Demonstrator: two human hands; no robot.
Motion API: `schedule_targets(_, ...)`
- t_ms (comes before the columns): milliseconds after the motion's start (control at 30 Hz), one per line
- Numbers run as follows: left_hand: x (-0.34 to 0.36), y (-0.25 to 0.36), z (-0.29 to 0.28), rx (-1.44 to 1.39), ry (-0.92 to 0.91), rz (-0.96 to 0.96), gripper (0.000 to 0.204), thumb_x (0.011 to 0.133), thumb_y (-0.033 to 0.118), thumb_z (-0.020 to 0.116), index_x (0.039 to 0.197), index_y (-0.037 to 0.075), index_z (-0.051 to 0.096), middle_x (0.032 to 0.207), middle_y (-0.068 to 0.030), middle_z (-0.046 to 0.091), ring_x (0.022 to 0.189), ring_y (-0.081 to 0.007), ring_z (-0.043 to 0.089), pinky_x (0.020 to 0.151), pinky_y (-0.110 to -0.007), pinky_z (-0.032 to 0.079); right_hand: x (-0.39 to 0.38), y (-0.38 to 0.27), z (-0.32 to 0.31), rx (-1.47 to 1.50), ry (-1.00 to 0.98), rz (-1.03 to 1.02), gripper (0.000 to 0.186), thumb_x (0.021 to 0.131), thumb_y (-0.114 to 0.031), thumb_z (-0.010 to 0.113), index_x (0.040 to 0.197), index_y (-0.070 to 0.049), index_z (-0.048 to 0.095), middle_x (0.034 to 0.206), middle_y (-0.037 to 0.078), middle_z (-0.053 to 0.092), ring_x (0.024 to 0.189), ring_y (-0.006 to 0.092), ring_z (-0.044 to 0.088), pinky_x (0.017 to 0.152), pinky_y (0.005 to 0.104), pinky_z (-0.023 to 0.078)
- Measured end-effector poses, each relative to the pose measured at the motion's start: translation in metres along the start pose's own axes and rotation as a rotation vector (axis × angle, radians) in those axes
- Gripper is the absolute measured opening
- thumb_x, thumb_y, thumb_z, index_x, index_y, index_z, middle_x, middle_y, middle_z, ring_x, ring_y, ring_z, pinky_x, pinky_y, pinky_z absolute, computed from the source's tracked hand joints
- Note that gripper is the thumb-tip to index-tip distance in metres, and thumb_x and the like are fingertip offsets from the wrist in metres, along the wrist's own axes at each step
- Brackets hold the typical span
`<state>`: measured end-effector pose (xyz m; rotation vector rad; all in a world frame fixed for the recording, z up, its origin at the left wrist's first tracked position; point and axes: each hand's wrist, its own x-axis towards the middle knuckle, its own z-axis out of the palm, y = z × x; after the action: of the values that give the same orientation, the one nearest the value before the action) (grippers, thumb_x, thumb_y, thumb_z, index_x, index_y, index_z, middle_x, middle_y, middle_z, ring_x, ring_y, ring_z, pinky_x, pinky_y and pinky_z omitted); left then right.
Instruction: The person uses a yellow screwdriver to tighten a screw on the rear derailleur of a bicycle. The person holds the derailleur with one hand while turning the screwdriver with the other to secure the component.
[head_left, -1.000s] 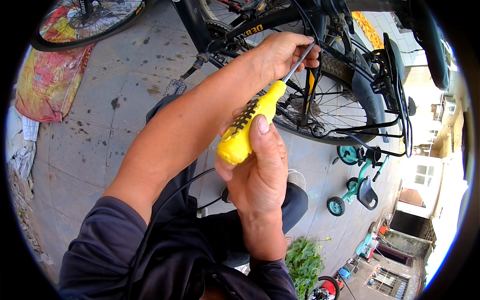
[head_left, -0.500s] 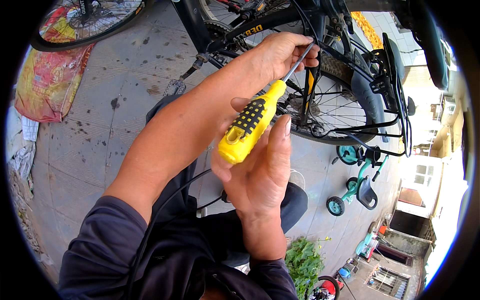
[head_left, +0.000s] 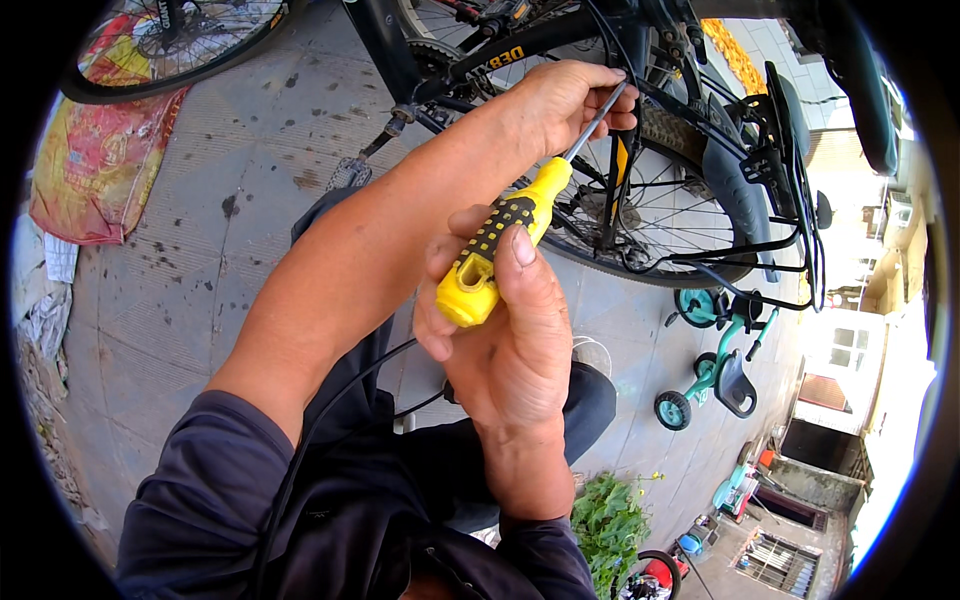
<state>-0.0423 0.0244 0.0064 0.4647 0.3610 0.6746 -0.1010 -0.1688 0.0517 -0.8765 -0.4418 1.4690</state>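
A screwdriver (head_left: 515,215) with a yellow handle, black grip patches and a thin metal shaft slants up to the right. My right hand (head_left: 505,325) is closed about its handle, thumb pressed along the side and fingers curled behind. My left hand (head_left: 575,100) reaches across to the black bicycle frame (head_left: 545,45), its fingers bent around the tip end of the shaft. What the tip meets on the frame is hidden by those fingers. Just beyond my hands is the rear wheel (head_left: 690,205) of the bicycle.
A black rear rack (head_left: 790,240) and saddle (head_left: 865,110) project at the right. A small teal tricycle (head_left: 735,345) stands on the paved ground (head_left: 250,190). At left lie a red and yellow sack (head_left: 105,165) and another bicycle wheel (head_left: 190,50). A leafy plant (head_left: 608,530) grows near my right arm.
My right hand's fingers and thumb have closed more tightly on the screwdriver handle, and the handle has turned slightly. My left hand stays at the frame.
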Motion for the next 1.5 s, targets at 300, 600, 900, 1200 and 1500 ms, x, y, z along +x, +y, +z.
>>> schedule_targets(300, -0.0028, 0.0005, -0.0018, -0.02, -0.051, -0.002, 0.023, 0.087, 0.022, 0.058, 0.094, 0.0, 0.062, 0.078, -0.0051, 0.061, 0.074, -0.0171, 0.064, 0.047, -0.017, 0.046, 0.0053, 0.0012, -0.002, 0.155, -0.131, -0.002, 0.051, 0.092, -0.037, 0.047, 0.124, 0.002, 0.041, 0.093, 0.011, 0.055, 0.058, 0.017, 0.047, 0.048, 0.0278, 0.038)
schedule_targets(600, -0.0014, -0.0006, -0.0006, -0.01, -0.014, 0.013, 0.02, 0.087, 0.02, 0.057, 0.089, 0.001, 0.062, 0.078, -0.0081, 0.064, 0.073, -0.0205, 0.065, 0.048, -0.022, 0.042, 0.002, 0.0048, -0.0006, -0.126, 0.1, -0.04, 0.034, 0.09, -0.037, 0.053, 0.101, -0.005, 0.049, 0.089, 0.01, 0.056, 0.058, 0.0172, 0.053, 0.047, 0.0284, 0.04)
schedule_targets(900, 0.0001, -0.0022, 0.001, -0.003, 0.001, 0.01, 0.019, 0.086, 0.02, 0.056, 0.086, 0.002, 0.063, 0.078, -0.0085, 0.065, 0.073, -0.0217, 0.065, 0.048, -0.024, 0.041, 0.0028, 0.0032, -0.0006, -0.102, 0.1, -0.066, 0.031, 0.091, -0.032, 0.053, 0.103, -0.004, 0.049, 0.089, 0.011, 0.057, 0.055, 0.0181, 0.053, 0.045, 0.0283, 0.041)
schedule_targets(1200, -0.0002, -0.0014, -0.0001, -0.011, -0.001, 0.016, 0.018, 0.086, 0.019, 0.056, 0.086, 0.002, 0.062, 0.077, -0.0085, 0.065, 0.072, -0.0219, 0.065, 0.046, -0.023, 0.041, 0.0033, 0.0039, -0.0022, 0.019, 0.024, -0.025, 0.042, 0.093, -0.036, 0.046, 0.119, -0.002, 0.045, 0.096, 0.012, 0.058, 0.061, 0.0225, 0.054, 0.049, 0.0324, 0.043)
schedule_targets(1500, -0.0046, -0.0012, 0.0021, -0.002, 0.011, 0.037, 0.019, 0.086, 0.02, 0.057, 0.086, 0.001, 0.063, 0.077, -0.0088, 0.065, 0.072, -0.0211, 0.065, 0.048, -0.023, 0.042, 0.003, 0.0062, 0.0004, -0.043, 0.08, -0.038, 0.04, 0.092, -0.038, 0.048, 0.11, -0.001, 0.046, 0.094, 0.013, 0.057, 0.06, 0.0225, 0.057, 0.044, 0.0306, 0.045)
